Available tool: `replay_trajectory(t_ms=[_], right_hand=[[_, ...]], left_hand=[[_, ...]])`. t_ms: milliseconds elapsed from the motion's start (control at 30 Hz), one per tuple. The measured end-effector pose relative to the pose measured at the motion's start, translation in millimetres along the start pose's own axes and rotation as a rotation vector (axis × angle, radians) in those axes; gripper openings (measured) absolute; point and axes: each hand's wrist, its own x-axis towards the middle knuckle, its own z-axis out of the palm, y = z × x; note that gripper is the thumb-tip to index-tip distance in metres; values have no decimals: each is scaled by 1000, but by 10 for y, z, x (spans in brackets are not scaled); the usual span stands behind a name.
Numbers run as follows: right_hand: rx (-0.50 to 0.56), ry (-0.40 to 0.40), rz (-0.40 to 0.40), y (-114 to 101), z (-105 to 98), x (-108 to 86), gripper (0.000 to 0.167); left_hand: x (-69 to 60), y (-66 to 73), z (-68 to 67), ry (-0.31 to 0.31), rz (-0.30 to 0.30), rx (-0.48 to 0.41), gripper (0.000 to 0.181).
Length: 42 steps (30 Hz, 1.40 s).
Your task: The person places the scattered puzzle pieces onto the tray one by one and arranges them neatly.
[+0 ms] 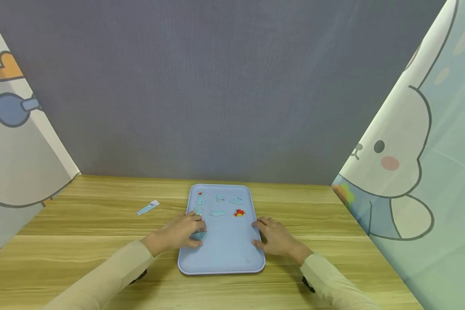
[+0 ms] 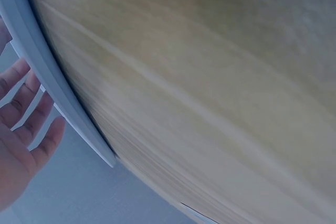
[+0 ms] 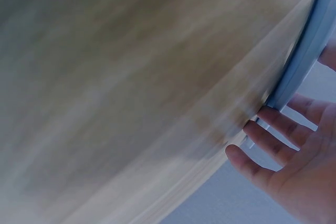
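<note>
A pale blue tray (image 1: 232, 254) with a raised rim lies on the wooden table. Flat cut-out pieces sit in its far half, among them a red and yellow one (image 1: 239, 213), a long pale one (image 1: 218, 213) and one with a red top (image 1: 200, 199). My left hand (image 1: 182, 232) reaches over the left rim, its thumb and index finger about a dull teal piece (image 1: 199, 236); its fingers look loosely bent in the left wrist view. At the right rim, my right hand (image 1: 277, 239) rests with relaxed fingers, their tips at the edge.
A narrow light blue and white strip (image 1: 148, 207) lies on the wooden table (image 1: 81, 241) left of the tray. Behind the table stands a grey panel (image 1: 217, 94). Printed cartoon sheets (image 1: 395, 150) hang at both sides.
</note>
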Motion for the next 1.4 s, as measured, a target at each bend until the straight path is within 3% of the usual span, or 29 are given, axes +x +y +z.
replay_trajectory(t_ms=[333,600,833,1033,1233,1400], right_hand=[[0,11,-9,4,3,0,48],[-4,8,-3,-1,2,5,49],[-6,18,-6,0,6,8,49],[-6,14,-4,4,9,3,49],[-7,10,3,2,12,0,49],[-9,12,-1,0,16,-3,50]], left_hand=[[-33,-40,-21,70,34,23,30],[-86,-117,-102,96,24,48,34],[-169,-220,-178,113,-47,1,31],[-242,-391,-194,179,-41,22,30],[-330,-536,-202,196,-125,46,31],[-404,-643,-210,213,-136,56,29]])
